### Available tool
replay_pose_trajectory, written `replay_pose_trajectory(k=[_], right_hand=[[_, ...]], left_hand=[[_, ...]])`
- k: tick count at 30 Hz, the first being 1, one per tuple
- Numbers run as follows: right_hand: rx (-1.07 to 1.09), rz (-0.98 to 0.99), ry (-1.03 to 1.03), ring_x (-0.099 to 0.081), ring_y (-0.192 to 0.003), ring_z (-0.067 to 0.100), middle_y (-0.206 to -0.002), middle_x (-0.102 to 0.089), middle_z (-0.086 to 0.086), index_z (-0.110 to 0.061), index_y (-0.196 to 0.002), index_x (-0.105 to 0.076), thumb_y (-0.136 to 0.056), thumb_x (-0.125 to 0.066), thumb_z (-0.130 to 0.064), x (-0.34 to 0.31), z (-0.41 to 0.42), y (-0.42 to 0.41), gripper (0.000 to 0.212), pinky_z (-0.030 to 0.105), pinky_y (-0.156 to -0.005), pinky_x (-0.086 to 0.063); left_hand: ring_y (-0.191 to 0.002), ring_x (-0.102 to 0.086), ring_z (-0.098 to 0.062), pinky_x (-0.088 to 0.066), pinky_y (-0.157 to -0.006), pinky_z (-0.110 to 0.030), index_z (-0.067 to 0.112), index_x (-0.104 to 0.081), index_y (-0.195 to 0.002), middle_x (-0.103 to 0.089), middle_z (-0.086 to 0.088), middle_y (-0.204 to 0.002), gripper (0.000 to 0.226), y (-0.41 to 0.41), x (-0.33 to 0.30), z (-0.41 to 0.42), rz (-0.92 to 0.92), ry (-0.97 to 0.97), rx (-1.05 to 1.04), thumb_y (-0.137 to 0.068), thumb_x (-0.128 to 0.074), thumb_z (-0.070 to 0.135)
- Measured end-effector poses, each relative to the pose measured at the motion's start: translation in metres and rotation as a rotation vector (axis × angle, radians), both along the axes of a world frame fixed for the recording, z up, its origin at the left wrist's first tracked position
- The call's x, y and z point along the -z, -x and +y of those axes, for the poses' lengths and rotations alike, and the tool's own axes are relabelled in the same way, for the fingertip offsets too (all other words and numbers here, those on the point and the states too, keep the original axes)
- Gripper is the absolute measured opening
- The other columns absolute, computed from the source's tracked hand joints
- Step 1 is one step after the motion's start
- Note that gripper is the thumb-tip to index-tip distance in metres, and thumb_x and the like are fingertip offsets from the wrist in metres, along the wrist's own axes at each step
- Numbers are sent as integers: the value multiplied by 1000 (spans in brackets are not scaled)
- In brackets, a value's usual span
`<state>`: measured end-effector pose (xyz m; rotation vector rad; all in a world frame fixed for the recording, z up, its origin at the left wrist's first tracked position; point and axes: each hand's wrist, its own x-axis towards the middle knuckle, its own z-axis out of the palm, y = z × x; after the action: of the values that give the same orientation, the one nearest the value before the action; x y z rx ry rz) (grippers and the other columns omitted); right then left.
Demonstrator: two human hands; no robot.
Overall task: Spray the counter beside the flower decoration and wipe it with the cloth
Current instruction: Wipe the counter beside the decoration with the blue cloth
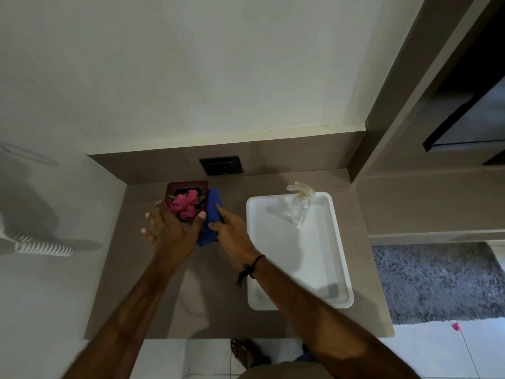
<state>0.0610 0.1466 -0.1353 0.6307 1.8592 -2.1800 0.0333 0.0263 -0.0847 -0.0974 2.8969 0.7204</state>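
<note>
The flower decoration [186, 201], pink blooms in a dark square box, sits at the back of the brown counter [153, 291]. My left hand [170, 231] rests at the box's near edge, thumb against its right side, the other fingers spread over its left side. A blue cloth [211, 214] lies just right of the box. My right hand [232, 232] presses down on the cloth with its fingers. The clear spray bottle [299, 205] lies in the white tray [338, 242], away from both hands.
A black wall socket [220, 165] is set in the backsplash behind the box. A coiled white cord [43, 247] hangs at the left wall. A grey rug [437, 283] covers the floor to the right, and a sandalled foot [241, 351] shows below the counter's front edge.
</note>
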Motion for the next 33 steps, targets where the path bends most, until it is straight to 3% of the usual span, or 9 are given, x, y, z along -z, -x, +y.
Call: replay_pose_trajectory(k=[3, 6, 9, 15, 20, 25, 29, 33], right_hand=[[-109, -24, -180, -58, -125, 35, -144, -54, 17, -14, -158, -28, -100, -50, -8, 17, -4, -6, 62, 36, -106, -48], [-236, -99, -351, -51, -132, 43, -150, -46, 25, -16, -160, -17, -103, -42, -11, 36, -3, -1, 62, 43, -109, -42], [-298, -127, -439, -41, -142, 42, -159, -33, 22, -15, -161, -9, -100, -43, -8, 36, 3, 10, 70, 47, -116, -37], [-118, -85, -207, -54, -129, 38, -150, -48, 19, -15, -157, -28, -99, -46, -5, 15, 0, 10, 62, 41, -109, -45], [22, 32, 2, -54, -133, 31, -153, -46, 11, -18, -155, -35, -99, -53, -7, 4, -5, -2, 60, 48, -111, -47], [-114, -13, -255, -57, -125, 37, -148, -50, 21, -15, -158, -28, -100, -48, -4, 22, -3, 1, 62, 38, -107, -48], [-292, -102, -502, -51, -130, 45, -150, -44, 25, -14, -160, -16, -97, -47, -6, 34, 10, 19, 70, 46, -107, -45], [-284, -135, -535, -45, -137, 43, -155, -40, 22, -14, -160, -15, -95, -48, -5, 36, 5, 24, 73, 48, -114, -40]], left_hand=[[-153, 9, -34, 14, -117, -54, 6, 3, -155, -3, -18, -166, 110, 0, 4, -1, -2, 3, -15, -80, -49, 69], [-153, 7, -33, 12, -117, -55, 5, 2, -154, -3, -17, -166, 109, 2, 6, -1, 2, 14, -26, -83, -54, 65], [-153, 5, -35, 10, -117, -57, 2, 0, -154, -5, -20, -165, 108, 4, 6, -1, 16, 19, -38, -84, -55, 63], [-153, 5, -35, 9, -118, -57, 2, -2, -154, -6, -20, -165, 104, 0, 3, 2, 28, 18, -36, -86, -55, 59], [-153, 4, -36, 10, -117, -57, 3, -3, -154, -7, -20, -165, 105, 0, 4, 2, 28, 5, -36, -85, -56, 61], [-153, 7, -36, 12, -117, -54, 4, 1, -154, -4, -20, -165, 107, 0, 6, 0, 10, 2, -39, -84, -53, 64], [-152, 7, -37, 13, -118, -53, 3, 1, -154, -4, -21, -165, 108, 2, 7, 0, 5, 5, -39, -84, -54, 64], [-152, 9, -36, 14, -118, -51, 4, 1, -154, -3, -21, -165, 108, 1, 7, -1, -12, -11, -43, -83, -53, 65]])
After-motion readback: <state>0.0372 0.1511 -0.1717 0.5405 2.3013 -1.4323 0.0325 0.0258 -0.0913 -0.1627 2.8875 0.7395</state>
